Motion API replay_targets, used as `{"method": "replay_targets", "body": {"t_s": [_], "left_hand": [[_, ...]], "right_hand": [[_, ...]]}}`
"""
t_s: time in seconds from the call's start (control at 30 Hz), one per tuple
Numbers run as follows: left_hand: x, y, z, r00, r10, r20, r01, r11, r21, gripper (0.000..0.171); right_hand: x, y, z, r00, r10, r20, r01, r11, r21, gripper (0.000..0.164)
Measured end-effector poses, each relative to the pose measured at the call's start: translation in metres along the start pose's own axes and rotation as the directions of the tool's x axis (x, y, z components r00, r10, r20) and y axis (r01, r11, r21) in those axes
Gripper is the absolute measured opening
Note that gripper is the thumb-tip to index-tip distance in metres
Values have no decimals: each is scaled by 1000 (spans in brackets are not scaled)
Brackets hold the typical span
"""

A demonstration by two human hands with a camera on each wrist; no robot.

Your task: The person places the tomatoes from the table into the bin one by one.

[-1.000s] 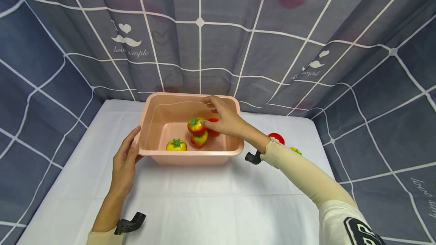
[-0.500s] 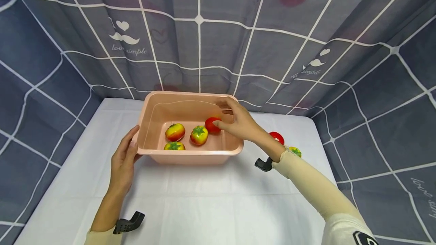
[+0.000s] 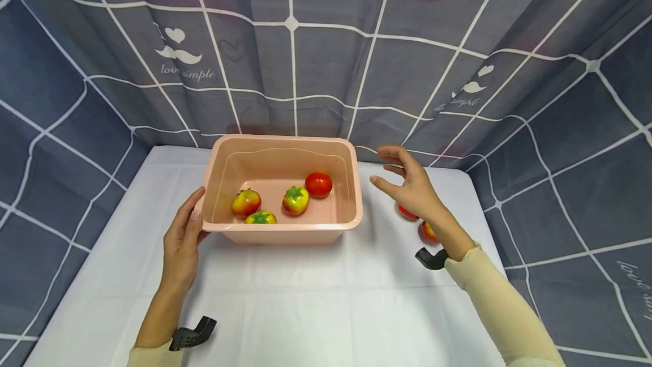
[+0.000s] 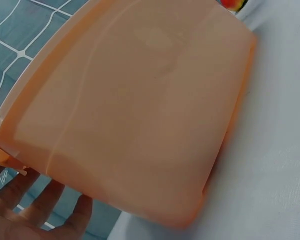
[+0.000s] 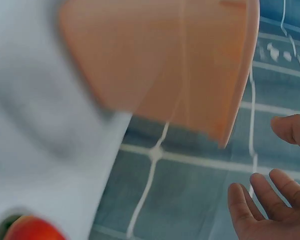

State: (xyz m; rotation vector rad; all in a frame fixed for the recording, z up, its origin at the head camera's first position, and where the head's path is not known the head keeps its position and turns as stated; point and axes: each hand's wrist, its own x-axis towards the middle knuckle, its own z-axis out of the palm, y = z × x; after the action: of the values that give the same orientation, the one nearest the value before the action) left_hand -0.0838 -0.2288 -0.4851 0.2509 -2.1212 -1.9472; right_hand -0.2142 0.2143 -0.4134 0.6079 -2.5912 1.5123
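A pink plastic tub [image 3: 282, 227] stands on the white-covered table. My left hand [image 3: 180, 242] holds its left end by the rim; the left wrist view has the fingers [image 4: 44, 202] along the tub's edge. Inside are a red tomato [image 3: 318, 184] and several yellow-and-red ones with green star-shaped tops, such as the middle tomato [image 3: 296, 200]. My right hand [image 3: 411, 184], holding nothing, is above the table to the right of the tub, thumb and fingers spread. Beneath its wrist lie another red tomato [image 3: 407, 212] and a red-and-yellow tomato [image 3: 429, 234], both partly hidden.
A grey curtain [image 3: 326, 61] with white grid lines hangs behind the table [image 3: 305, 299] and along both sides. Each wrist wears a black band mount, one at the left wrist [image 3: 193, 335] and one at the right [image 3: 432, 258].
The right hand has let go of a yellow-and-red tomato inside the tub; that tomato has rolled left. The hand has moved out to the right, over the table. The left hand stays put.
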Motion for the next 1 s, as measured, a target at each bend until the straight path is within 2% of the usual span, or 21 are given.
{"method": "replay_targets", "body": {"t_s": [0.13,0.3,0.47,0.7,0.83,1.0], "left_hand": [[0,0,-1,1000,4,-9,-4,1000,-19,48],[0,0,-2,1000,16,-20,-17,999,-39,47],[-1,-1,1,1000,13,-18,-14,998,-67,47],[-2,-2,2,1000,7,-3,-7,999,-50,47],[-2,-2,2,1000,18,1,-18,998,-54,47],[-1,-1,2,1000,23,-9,-23,998,-60,47]], "right_hand": [[-14,17,-14,996,81,-47,-82,996,-23,62],[-30,36,-25,985,159,-64,-163,985,-55,62],[-44,59,-33,978,182,-105,-193,977,-96,60],[-70,89,-39,964,227,-140,-247,957,-152,63],[-89,99,-39,947,279,-162,-304,939,-161,66],[-114,108,-36,906,363,-216,-400,902,-161,72]]}}
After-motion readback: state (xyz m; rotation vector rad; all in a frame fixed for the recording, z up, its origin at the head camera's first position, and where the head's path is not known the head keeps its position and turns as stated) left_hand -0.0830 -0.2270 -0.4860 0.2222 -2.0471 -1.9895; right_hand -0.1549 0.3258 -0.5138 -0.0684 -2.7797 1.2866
